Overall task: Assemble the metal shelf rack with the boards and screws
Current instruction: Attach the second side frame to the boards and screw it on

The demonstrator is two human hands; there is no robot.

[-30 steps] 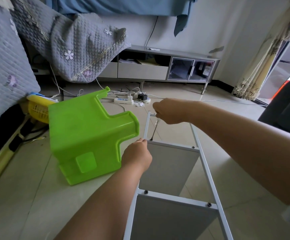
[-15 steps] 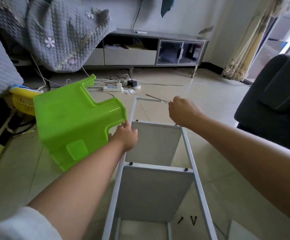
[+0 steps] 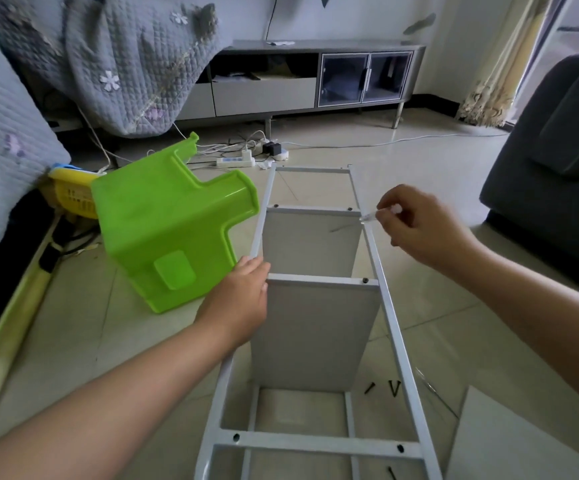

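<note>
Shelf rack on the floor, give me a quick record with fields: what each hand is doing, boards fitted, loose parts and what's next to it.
rack: white metal rack lying on the floor tiles
left hand: left hand grips the rack's left rail beside the second board
right hand: right hand pinches a clear-handled screwdriver above the right rail
boards fitted: two grey boards between the rails
loose parts: black screws on the floor by the right rail; spare board at lower right
beside rack: green plastic stool tipped over, left of it

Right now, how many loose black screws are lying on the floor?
4: one screw just right of the rack's right rail, two crossed screws forming a V beside it, and one near the bottom edge. Others may be hidden.
</note>
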